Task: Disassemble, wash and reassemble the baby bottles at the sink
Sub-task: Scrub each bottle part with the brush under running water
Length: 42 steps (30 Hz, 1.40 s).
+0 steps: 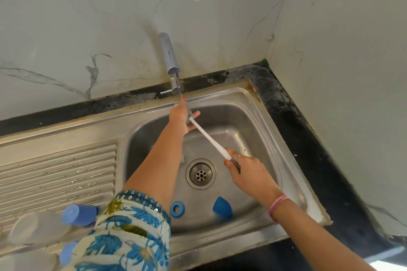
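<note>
Right hand (248,169) is gripping the bottle brush (209,136) while the open left hand (182,116) is reaching for the tap (174,81), with a blue ring (177,209) and cap (222,205) lying loose below them and capped bottles (44,224) waiting unwashed.

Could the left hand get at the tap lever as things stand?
Probably yes. The left hand is stretched out just below the tap lever, fingers straight, nothing between them. Only the bottle brush, gripped by the right hand, lies across its palm.

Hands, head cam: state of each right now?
Left hand: open, fingers straight, reaching toward the tap, holding nothing.
Right hand: closed around the bottle brush handle.
</note>
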Available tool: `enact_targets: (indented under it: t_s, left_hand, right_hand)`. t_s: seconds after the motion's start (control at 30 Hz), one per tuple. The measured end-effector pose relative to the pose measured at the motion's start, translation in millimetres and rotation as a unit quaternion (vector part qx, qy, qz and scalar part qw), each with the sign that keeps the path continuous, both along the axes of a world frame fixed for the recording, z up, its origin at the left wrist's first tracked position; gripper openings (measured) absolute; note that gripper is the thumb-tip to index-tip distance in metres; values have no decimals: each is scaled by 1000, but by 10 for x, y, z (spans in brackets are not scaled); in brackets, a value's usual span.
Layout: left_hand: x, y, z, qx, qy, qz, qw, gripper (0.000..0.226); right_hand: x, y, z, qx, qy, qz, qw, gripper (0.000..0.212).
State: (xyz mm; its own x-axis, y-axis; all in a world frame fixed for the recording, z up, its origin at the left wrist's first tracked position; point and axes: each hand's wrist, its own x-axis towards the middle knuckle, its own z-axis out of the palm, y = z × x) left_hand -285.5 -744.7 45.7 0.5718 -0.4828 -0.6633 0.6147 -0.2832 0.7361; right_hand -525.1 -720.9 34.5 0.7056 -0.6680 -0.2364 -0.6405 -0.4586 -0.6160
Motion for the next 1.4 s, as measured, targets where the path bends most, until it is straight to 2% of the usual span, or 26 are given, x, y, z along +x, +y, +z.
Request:
enact_targets:
  t_s: [0.07,0.13,0.2,0.23,0.3,0.33,0.4,0.43,0.47,0.53,0.57,0.63,0.67,0.73,0.77,0.83,0.9,0.97,1.07,1.1,1.17,1.2,1.27,1.3,1.37,1.4]
  left_hand:
    - [-36,14,-66,-25,-11,-19,999,12]
    - [-29,78,-122,-113,51,-20,992,13]
    - [-45,166,-123,-245,150,45,957,18]
    - [-54,189,-132,-281,183,73,939,20]
    - [-73,181,-159,-231,162,50,958,21]
    - [-77,153,-186,-156,98,1,983,22]
    - [-62,101,-198,-16,-27,-57,998,20]
    - [-36,70,-196,26,-60,-45,997,18]
    - [6,32,-195,51,-71,-26,996,18]
    - [54,-22,-180,64,-68,8,996,19]
    - [62,-43,-174,61,-64,28,996,18]
    - [64,-52,-177,49,-65,51,995,21]
    - [75,-45,-166,34,-58,48,997,23]
    - [92,-22,-153,-29,-26,30,999,25]
    - [92,5,-137,-81,5,32,996,26]
    - [73,76,-112,-208,93,75,971,27]
    - [45,130,-142,-286,163,131,935,28]
    - [17,142,-141,-240,146,114,953,26]
    - [-49,42,-151,-35,-36,-5,999,26]
    - [-71,-3,-154,8,-73,-3,997,27]
    - [-93,-72,-175,46,-98,35,993,28]
    - [-95,-91,-172,42,-97,58,993,26]
    - [-93,-100,-160,6,-76,78,994,24]
    - [-92,-80,-140,-26,-56,68,996,25]
    - [-100,4,-71,-127,22,44,991,25]
    - [-105,43,-64,-192,67,49,978,25]
  right_hand:
    - [-27,-22,-12,278,-109,-93,950,29]
    - [-92,-36,13,572,-187,-157,783,32]
    - [-129,-15,32,715,-208,-142,652,34]
    - [-123,15,33,733,-211,-134,633,33]
    - [-68,74,56,690,-197,-154,679,31]
    - [-50,86,59,616,-172,-161,752,31]
    - [-55,66,62,324,-43,-111,938,34]
    - [-80,42,42,154,44,-49,986,39]
    - [-102,25,18,23,108,8,994,44]
    - [-111,44,-39,-106,138,59,983,50]
    - [-90,74,-18,-94,122,59,986,50]
    - [-61,121,85,88,17,3,996,44]
    - [-62,118,110,257,-62,-58,963,40]
    - [-110,45,120,564,-161,-159,794,37]
    - [-154,0,109,639,-179,-165,730,39]
    - [-210,-57,87,697,-181,-126,682,42]
    - [-210,-64,77,681,-172,-111,703,41]
    - [-189,-41,74,591,-144,-129,783,39]
    - [-160,-14,67,235,-17,-86,968,41]
    - [-160,-22,55,88,45,-37,994,41]
    - [-154,-10,-9,-97,110,23,989,43]
    - [-131,24,-21,-114,107,31,987,43]
    - [-102,119,29,37,21,-7,999,39]
    - [-94,142,46,206,-61,-61,975,36]
    - [-122,123,92,560,-186,-161,791,31]
    - [-150,88,102,656,-211,-169,705,30]
